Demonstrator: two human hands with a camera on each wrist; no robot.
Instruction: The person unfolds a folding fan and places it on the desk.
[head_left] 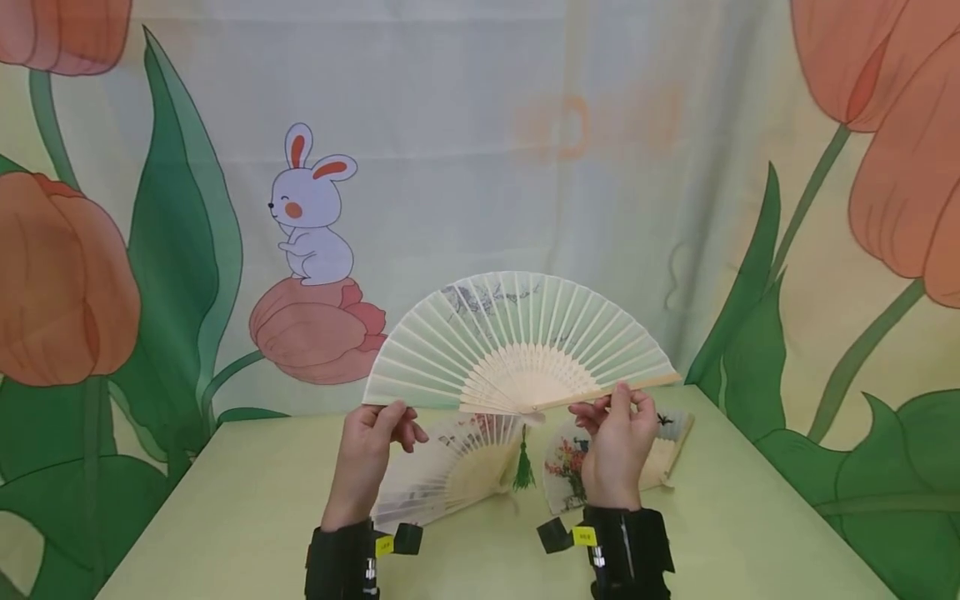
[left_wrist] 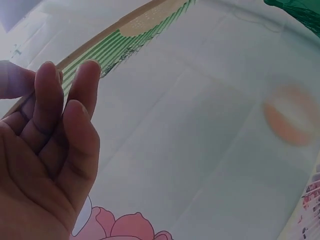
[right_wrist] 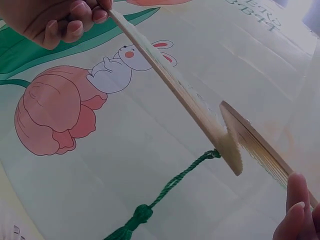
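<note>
A pale green folding fan point(head_left: 420, 350) is spread wide in the head view, with light wooden ribs and a dark branch print near its top. My left hand point(head_left: 372, 442) pinches its left end between thumb and fingers. At the other end, my right hand point(head_left: 621, 446) pinches the wooden guard stick. From the fan's pivot hangs a green tassel point(head_left: 523, 468), also seen in the right wrist view as a knotted cord with a tassel head point(right_wrist: 142, 214). The right wrist view shows the fan edge-on between both hands.
Behind and below my hands, two more spread fans lie on the pale green table point(head_left: 247, 517): a white one point(head_left: 420, 479) at left and a flower-printed one point(head_left: 562, 475) at right. A curtain point(head_left: 465, 192) with printed tulips and a rabbit point(head_left: 311, 208) hangs at the back.
</note>
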